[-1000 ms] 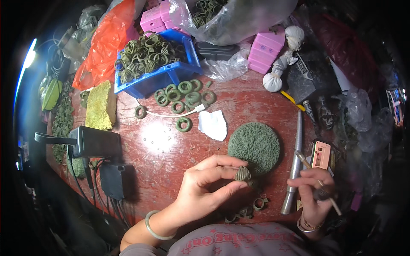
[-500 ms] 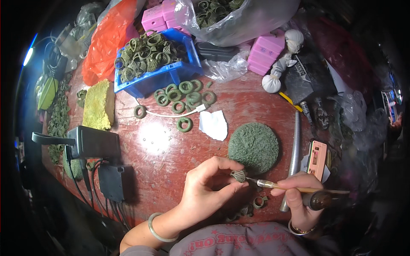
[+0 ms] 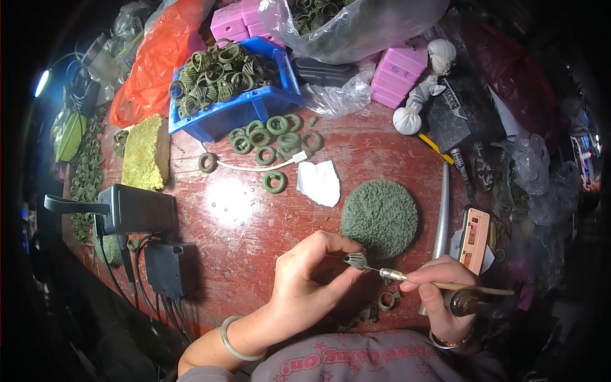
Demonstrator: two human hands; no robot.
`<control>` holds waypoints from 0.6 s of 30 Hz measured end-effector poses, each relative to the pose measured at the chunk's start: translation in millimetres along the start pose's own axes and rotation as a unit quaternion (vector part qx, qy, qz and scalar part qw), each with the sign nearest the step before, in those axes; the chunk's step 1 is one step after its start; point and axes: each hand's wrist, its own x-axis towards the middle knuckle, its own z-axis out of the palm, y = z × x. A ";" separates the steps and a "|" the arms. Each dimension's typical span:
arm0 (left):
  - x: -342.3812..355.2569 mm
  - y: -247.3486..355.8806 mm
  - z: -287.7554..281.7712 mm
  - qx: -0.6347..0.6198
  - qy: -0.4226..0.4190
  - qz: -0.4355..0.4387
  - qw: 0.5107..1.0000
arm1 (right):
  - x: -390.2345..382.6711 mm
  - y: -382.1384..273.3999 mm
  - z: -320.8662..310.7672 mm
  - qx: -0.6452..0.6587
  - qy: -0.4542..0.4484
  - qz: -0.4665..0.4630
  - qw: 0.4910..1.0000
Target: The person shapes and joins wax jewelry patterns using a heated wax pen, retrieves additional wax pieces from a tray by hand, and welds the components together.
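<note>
My left hand [image 3: 312,270] pinches a small dark green ribbed ring [image 3: 356,260] between thumb and fingertips. In my right hand [image 3: 443,290] is a needle-tipped hand tool [image 3: 439,284] with a metal collar and a wooden handle; its thin tip meets the ring's right side or lies very near it. A dark brown rounded object [image 3: 464,302] sits by my right palm; I cannot tell its kind. Just beyond the left fingertips lies a round green textured pad [image 3: 380,219]. Several loose rings [image 3: 387,301] rest on the table below the hands.
A blue bin [image 3: 245,110] heaped with ribbed rings stands at the back, with plain green rings [image 3: 273,182] before it. A white cable, paper scrap [image 3: 319,183] and yellow sponge [image 3: 146,153] lie around. Black boxes [image 3: 140,210] stand left; a tapered metal rod [image 3: 442,216] lies right.
The tool in my right hand has tilted a little and its tip has shifted slightly along the ring. My left hand keeps its pinch. The whole view has moved slightly.
</note>
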 end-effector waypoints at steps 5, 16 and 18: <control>-0.9 3.8 -0.5 0.028 0.003 0.005 1.000 | 1.3 -0.4 -1.0 0.001 -0.012 -0.003 1.000; 1.1 7.2 -3.6 0.082 -0.029 0.053 0.995 | -0.9 -1.3 -3.1 0.054 -0.018 0.012 0.998; -2.1 1.1 -0.8 0.044 -0.018 0.031 0.998 | -7.9 0.9 -9.0 0.102 0.005 0.004 0.995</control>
